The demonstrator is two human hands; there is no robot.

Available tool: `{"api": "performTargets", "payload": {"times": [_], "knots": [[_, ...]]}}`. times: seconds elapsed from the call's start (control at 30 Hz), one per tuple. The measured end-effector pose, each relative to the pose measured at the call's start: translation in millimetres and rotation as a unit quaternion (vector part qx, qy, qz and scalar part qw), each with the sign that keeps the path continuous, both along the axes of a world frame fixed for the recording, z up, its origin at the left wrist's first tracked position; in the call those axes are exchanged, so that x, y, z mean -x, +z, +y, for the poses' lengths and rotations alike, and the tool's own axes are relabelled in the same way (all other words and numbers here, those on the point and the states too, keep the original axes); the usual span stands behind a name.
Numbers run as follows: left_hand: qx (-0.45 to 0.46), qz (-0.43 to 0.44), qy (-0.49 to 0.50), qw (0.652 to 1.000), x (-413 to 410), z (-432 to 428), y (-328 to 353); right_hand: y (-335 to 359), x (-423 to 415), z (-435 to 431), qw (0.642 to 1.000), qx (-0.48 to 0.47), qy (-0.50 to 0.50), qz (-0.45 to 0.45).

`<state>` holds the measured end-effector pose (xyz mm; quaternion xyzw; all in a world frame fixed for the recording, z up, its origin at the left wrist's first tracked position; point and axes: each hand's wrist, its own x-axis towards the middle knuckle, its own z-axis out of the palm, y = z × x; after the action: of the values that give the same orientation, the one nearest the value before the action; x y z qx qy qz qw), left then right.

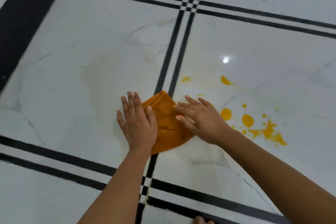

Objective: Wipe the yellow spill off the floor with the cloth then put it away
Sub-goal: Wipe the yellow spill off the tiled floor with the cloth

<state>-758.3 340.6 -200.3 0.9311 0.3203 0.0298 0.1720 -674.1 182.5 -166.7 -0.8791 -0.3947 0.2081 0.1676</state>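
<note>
Two bare hands press an orange cloth (pixel 168 123) flat against a white marble-look floor (pixel 91 51) beside a yellow spill (pixel 254 123).

Seen from the head camera, the cloth lies folded across a pair of black inlay lines (pixel 174 56), which cross further black pairs beyond the cloth and nearer the person. The left hand (pixel 138 123) rests palm-down on the cloth's left edge, fingers (pixel 131 102) spread and released; the right hand (pixel 201 120) lies flat on its right side, fingers likewise extended, gripping nothing. Yellow drops and smears sit just right of the cloth, untouched. A pale, faintly yellowed film marks the tile left of the cloth; a wide black band (pixel 23 14) runs further left.
</note>
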Motion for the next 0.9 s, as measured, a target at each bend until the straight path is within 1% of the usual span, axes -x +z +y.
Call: {"api": "performTargets", "payload": {"times": [0.1,0.17,0.27,0.37,0.43,0.5,0.6,0.63,0.7,0.77,0.8,0.83,0.9], "knots": [[-0.037,0.107,-0.094,0.989,-2.1,-33.1,-0.3,7.0,0.2,-34.1,0.997,0.018,-0.081,0.002],[-0.072,0.142,-0.118,0.980,-3.5,-45.8,-7.0,6.5,-2.9,-50.5,0.994,0.041,-0.105,0.011],[-0.107,0.139,-0.145,0.974,-4.7,-44.5,-13.7,3.1,-0.8,-60.2,0.988,0.024,-0.150,0.016],[-0.100,0.133,-0.187,0.968,-2.2,-55.3,-13.4,4.0,6.6,-66.2,0.979,0.010,-0.201,0.028],[-0.086,0.134,-0.241,0.957,3.5,-67.2,-11.6,11.3,9.3,-76.7,0.979,0.037,-0.197,0.031],[-0.087,0.126,-0.306,0.940,0.9,-64.2,-11.6,21.4,5.0,-88.4,0.980,0.080,-0.179,0.025],[-0.118,0.091,-0.379,0.913,-38.3,-41.1,-19.8,25.2,-11.0,-99.4,0.976,0.120,-0.183,0.005],[-0.127,0.087,-0.378,0.913,-59.2,-33.6,-20.8,22.7,-16.9,-100.2,0.972,0.118,-0.203,0.000],[-0.121,0.078,-0.325,0.935,-90.9,-24.5,-22.3,16.5,-25.6,-97.4,0.964,0.095,-0.247,-0.002],[-0.111,0.056,-0.285,0.951,-96.0,-31.6,-21.7,11.0,-34.0,-94.3,0.958,0.071,-0.277,-0.002],[-0.108,0.050,-0.298,0.947,-92.0,-40.5,-21.3,7.9,-39.4,-93.8,0.955,0.061,-0.291,-0.001],[-0.101,0.044,-0.330,0.938,-84.4,-51.0,-20.9,6.4,-44.2,-94.2,0.951,0.052,-0.306,-0.005],[-0.103,0.032,-0.421,0.900,-74.4,-65.1,-23.3,1.9,-51.6,-96.4,0.938,0.032,-0.344,-0.012]]}}
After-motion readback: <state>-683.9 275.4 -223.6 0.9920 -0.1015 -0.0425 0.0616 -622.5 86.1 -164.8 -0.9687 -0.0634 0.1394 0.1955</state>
